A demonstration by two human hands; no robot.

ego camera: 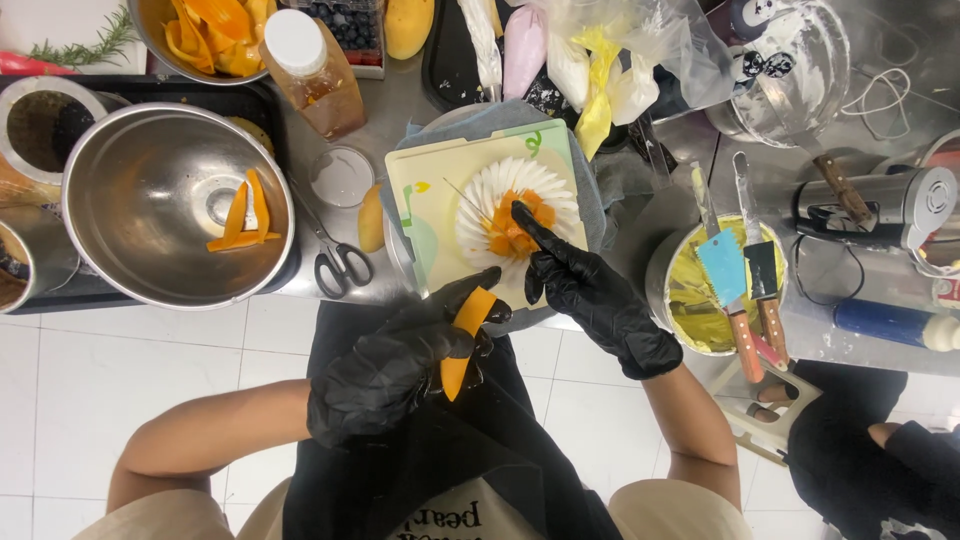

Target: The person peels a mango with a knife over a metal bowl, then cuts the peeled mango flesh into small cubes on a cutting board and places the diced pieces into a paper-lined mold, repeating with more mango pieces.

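A: Hands?
B: Left hand [385, 375] in a black glove, fingers closed around one mango slice [463, 340]. Slice is held over the apron, just off the worktop [400, 100] edge, long axis roughly vertical in view, upper end tilted right toward the cake.
A: Right?
B: Right hand [590, 295], also gloved. Index finger extended, fingers otherwise loosely curled, holding nothing; the tip touches the mango pieces on the small white cake [515, 210].
A: Cake position?
B: On a pale cutting board [430, 185], up and right of the held slice. Right hand is on it; left is near, not touching.
A: Counts?
B: One cake, one slice in hand. Big steel bowl [175, 205] to the left holds about three slices. One pair of scissors [335, 255] between bowl and board. Two scrapers [740, 265] across a yellow-filled pot, right.
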